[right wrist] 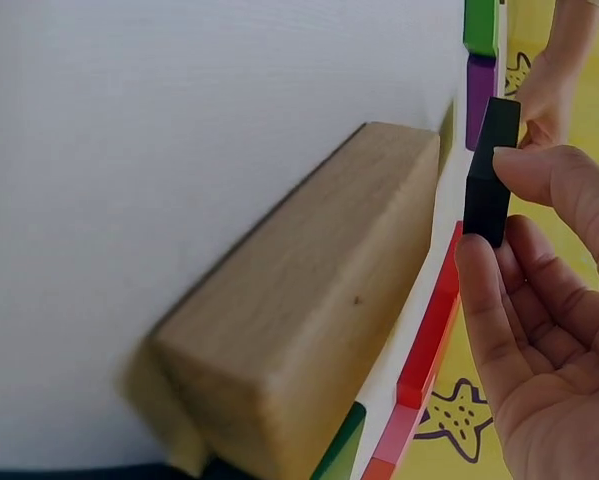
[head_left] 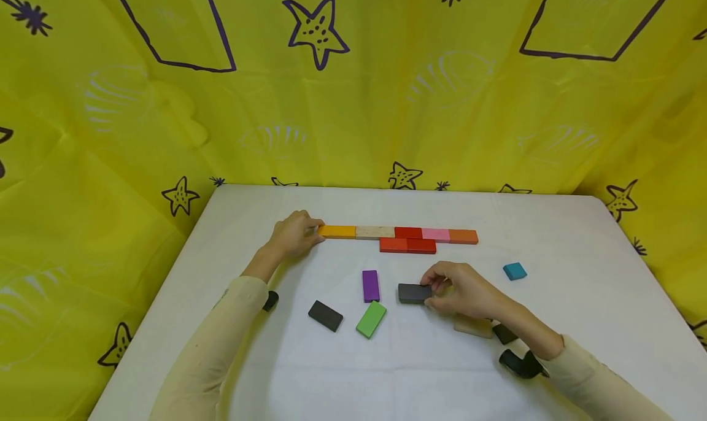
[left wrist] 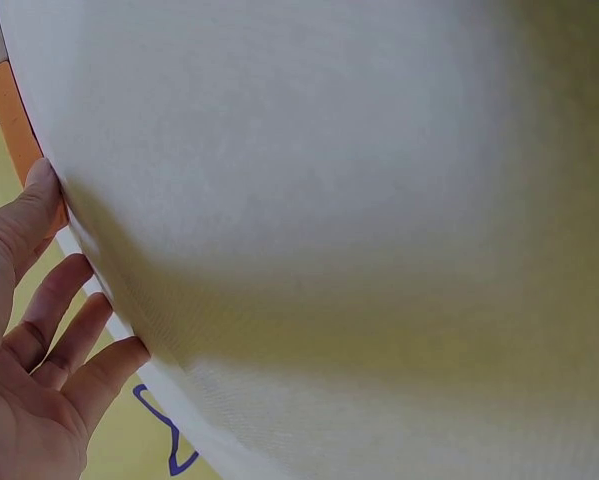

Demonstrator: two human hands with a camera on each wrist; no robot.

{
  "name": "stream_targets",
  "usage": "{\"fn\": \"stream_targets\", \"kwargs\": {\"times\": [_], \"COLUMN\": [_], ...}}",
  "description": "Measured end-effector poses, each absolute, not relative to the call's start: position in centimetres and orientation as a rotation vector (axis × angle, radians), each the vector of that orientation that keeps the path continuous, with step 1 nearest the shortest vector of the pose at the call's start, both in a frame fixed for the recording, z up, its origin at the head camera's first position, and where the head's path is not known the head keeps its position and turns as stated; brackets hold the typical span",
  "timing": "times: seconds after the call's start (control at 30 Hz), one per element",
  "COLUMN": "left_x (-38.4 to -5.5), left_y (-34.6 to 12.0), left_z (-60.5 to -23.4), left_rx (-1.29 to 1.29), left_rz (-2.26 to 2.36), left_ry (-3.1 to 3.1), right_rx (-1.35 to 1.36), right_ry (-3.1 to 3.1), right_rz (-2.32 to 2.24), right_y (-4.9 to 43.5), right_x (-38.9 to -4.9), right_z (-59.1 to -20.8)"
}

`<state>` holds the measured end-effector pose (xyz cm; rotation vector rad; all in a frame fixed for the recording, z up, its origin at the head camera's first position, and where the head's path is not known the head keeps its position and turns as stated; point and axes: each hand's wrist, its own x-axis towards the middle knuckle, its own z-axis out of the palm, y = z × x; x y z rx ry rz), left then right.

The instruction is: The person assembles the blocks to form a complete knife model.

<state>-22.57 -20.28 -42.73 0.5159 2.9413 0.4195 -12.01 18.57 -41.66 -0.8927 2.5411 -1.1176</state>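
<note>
My left hand pinches the left end of a yellow-orange block, thumb on its near side in the left wrist view. That block ends a row with a plain wooden block, a red block, a pink block and an orange block. Two red blocks lie against the row's near side. My right hand grips a dark grey block by its right end, between thumb and fingertips. In the right wrist view that dark block stands out before the fingers.
A purple block, a green block and a black block lie between the arms. A wooden block and a dark block sit under the right forearm. A blue block lies farther right.
</note>
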Motion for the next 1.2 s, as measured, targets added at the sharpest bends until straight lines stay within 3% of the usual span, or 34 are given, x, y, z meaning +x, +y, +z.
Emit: {"fn": "stream_targets", "kwargs": {"times": [1.2], "left_x": [-22.5], "left_y": [-20.4], "left_z": [-42.7], "left_rx": [0.518], "left_rz": [0.44], "left_ry": [2.937], "right_rx": [-0.692], "right_ry": [2.654], "right_rz": [-1.035], "right_y": [15.1], "right_x": [-16.9], "right_z": [-41.8]}}
